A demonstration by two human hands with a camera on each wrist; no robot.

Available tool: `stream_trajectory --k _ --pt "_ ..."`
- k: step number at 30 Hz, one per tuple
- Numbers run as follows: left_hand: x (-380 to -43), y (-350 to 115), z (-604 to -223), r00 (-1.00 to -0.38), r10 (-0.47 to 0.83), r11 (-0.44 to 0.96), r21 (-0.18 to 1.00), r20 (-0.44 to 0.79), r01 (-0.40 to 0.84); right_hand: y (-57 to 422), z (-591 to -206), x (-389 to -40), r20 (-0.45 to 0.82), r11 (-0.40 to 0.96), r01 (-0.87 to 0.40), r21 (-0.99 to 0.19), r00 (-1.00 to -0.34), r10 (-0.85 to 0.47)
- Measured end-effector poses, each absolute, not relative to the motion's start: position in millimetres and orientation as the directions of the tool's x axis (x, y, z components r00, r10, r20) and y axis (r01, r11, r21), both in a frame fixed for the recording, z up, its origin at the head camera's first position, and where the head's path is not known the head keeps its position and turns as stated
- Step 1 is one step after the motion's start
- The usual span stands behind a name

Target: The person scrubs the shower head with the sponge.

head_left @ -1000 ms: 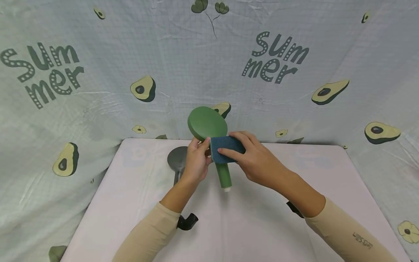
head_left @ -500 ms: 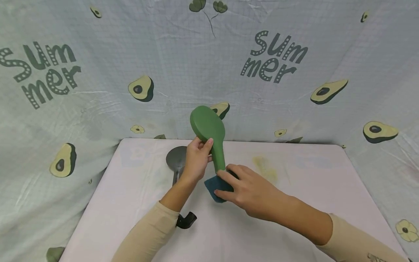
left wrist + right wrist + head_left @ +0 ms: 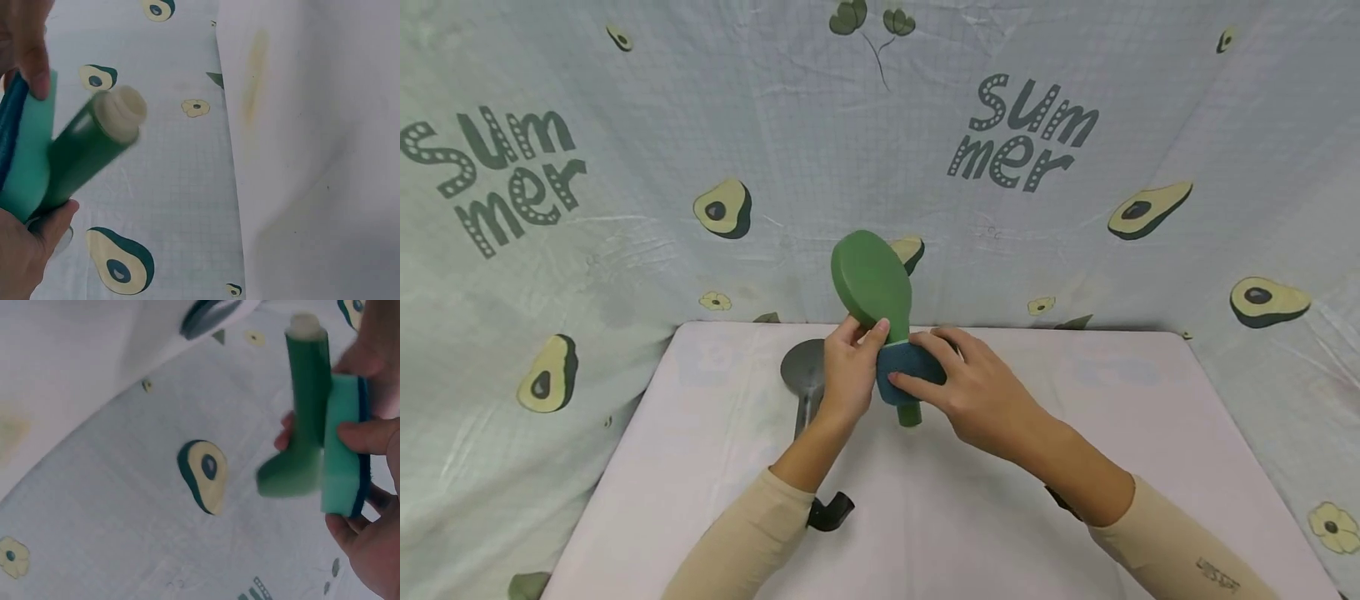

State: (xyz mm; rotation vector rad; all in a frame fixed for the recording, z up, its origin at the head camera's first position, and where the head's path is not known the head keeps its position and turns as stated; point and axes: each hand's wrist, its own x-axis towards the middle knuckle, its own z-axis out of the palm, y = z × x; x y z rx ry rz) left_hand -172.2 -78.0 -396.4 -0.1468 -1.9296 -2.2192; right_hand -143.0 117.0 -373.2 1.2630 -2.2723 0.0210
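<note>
My left hand (image 3: pixel 852 367) grips a green handheld shower head (image 3: pixel 871 279) at its neck, above the table. Its round head points up and its handle slants down; a pale end piece shows at the handle's tip in both wrist views. My right hand (image 3: pixel 981 387) holds a sponge (image 3: pixel 908 372), dark blue on one face and light green (image 3: pixel 339 444) on the other. The light green side lies against the handle, and part of the handle is hidden behind the sponge in the head view. Thumb and fingers pinch the sponge from both sides.
Left of my hands, a grey round-headed thing with a handle (image 3: pixel 803 367) lies on the white table (image 3: pixel 1150 400). A black bent piece (image 3: pixel 830 512) shows beside the left sleeve. Part of a dark object peeks out beneath my right forearm. A yellowish stain (image 3: pixel 255 78) marks the tabletop.
The sponge has gone down from the neck to the handle's lower end, then back up to mid-handle. My left hand stays near the same spot, with the shower head turned slightly.
</note>
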Motion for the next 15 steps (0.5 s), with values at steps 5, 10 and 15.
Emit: stream_trajectory --k 5,10,15 --pt "-170.7 -77.5 -395.8 -0.976 -0.051 -0.166 0.962 0.212 0.218 117.3 -387.1 -135.8 0.428 0.494 -0.824 0.278 -0.354 -0.832" --pt "-176.4 -81.0 -398.3 -0.981 -0.064 -0.259 0.946 0.183 0.193 123.7 -394.0 -119.8 0.370 0.427 -0.866 0.260 -0.319 -0.873" --pt "-177.8 -84.0 -395.2 -0.986 -0.049 -0.337 0.927 0.159 0.166 136.8 -407.2 -117.5 0.451 0.384 -0.918 0.095 -0.305 -0.839"
